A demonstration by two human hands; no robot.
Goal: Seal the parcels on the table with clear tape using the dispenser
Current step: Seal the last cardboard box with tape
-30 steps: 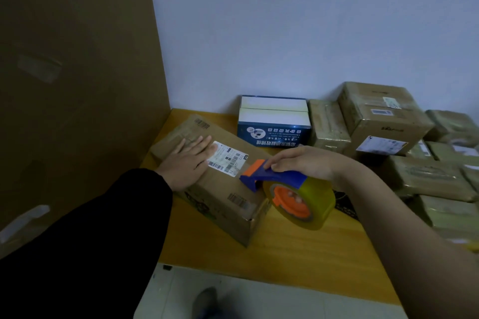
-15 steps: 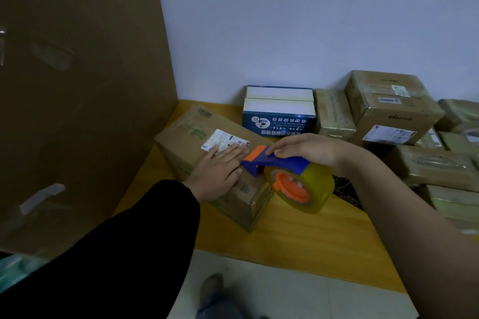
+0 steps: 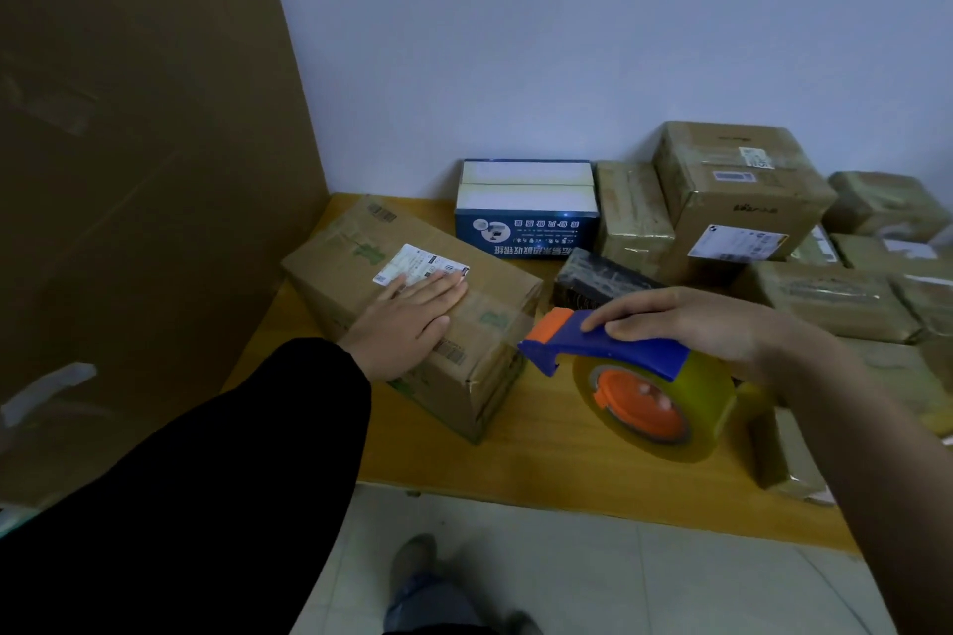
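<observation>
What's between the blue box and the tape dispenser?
A small black parcel lies between the blue box and the tape dispenser, in the head view.

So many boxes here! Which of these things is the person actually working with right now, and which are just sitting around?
In use: tape dispenser, gripped by the right hand; brown parcel, pressed flat by the left hand; the table beneath.
Lying about: blue-and-white box; black packet; taped parcels piled at the right; tall cardboard sheet on the left.
</observation>
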